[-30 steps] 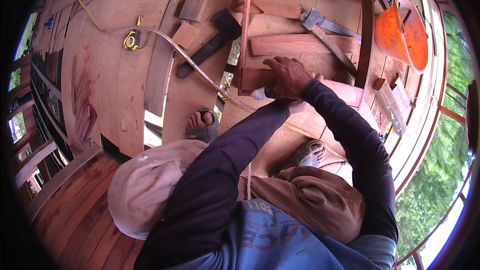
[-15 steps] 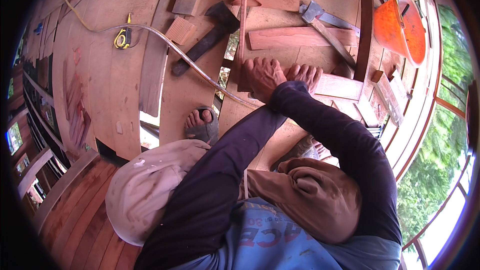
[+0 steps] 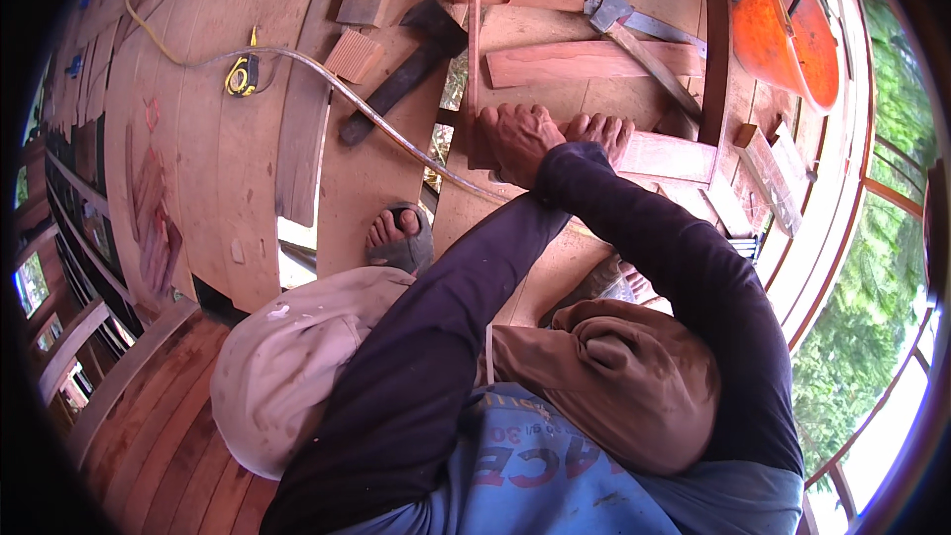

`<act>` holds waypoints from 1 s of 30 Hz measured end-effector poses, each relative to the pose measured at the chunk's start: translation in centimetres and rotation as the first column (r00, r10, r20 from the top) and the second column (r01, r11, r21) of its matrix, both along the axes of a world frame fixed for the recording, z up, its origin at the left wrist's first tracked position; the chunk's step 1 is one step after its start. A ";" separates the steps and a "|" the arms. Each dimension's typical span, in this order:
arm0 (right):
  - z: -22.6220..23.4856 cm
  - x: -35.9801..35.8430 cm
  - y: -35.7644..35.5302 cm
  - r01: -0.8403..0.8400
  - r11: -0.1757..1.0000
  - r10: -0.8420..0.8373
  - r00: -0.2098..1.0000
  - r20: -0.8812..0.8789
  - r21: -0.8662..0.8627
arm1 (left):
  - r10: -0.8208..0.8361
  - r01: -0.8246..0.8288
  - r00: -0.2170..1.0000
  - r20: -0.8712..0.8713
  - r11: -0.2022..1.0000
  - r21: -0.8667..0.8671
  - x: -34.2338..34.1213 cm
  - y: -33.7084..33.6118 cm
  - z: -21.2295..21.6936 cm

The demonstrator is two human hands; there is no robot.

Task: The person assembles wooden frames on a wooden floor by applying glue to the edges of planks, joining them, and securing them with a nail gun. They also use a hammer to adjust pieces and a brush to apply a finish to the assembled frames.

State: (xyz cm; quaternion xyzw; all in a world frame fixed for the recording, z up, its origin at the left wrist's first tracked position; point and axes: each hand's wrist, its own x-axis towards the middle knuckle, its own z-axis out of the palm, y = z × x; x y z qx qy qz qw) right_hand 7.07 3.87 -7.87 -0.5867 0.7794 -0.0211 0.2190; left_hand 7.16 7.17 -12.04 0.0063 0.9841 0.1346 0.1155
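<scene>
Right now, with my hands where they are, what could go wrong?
First, the right forearm crosses over the left, so the right hand and left hand, close together at the wooden rail, could hinder each other or slip. Second, the hose crosses the floor just ahead of the left foot, and might snag it on a step.

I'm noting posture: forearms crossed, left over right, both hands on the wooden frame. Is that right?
Not quite: in the head view, the right forearm crosses over the left forearm. The right hand and left hand are indeed on the wooden frame.
</scene>
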 end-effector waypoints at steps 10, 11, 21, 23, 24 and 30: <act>2.4 -1.4 4.1 0.269 0.942 -0.256 0.963 0.086 -0.202 | 0.032 -0.015 0.972 -0.232 0.997 0.077 1.1 -0.7 0.3; 3.5 -2.7 6.1 0.393 0.878 -0.375 0.919 0.117 -0.275 | 0.019 -0.021 0.946 -0.324 1.000 -0.001 1.2 -0.8 -0.5; -2.0 -3.8 33.1 0.839 -0.354 -0.755 0.004 0.656 -0.413 | -0.158 0.114 0.983 0.091 0.923 0.368 -3.5 -2.1 5.2; -4.2 -2.0 35.6 0.832 -0.431 -0.695 -0.059 0.717 -0.349 | -0.123 0.067 0.989 0.080 0.864 0.498 -3.3 -3.3 3.8; -4.1 -1.6 35.6 0.850 -0.423 -0.698 -0.084 0.711 -0.315 | -0.147 0.058 0.976 0.162 0.889 0.455 -3.5 -3.9 3.9; -5.0 -2.8 35.6 0.895 -0.350 -0.697 -0.051 0.715 -0.277 | -0.310 0.244 0.922 0.231 0.931 0.271 -1.8 -7.3 6.6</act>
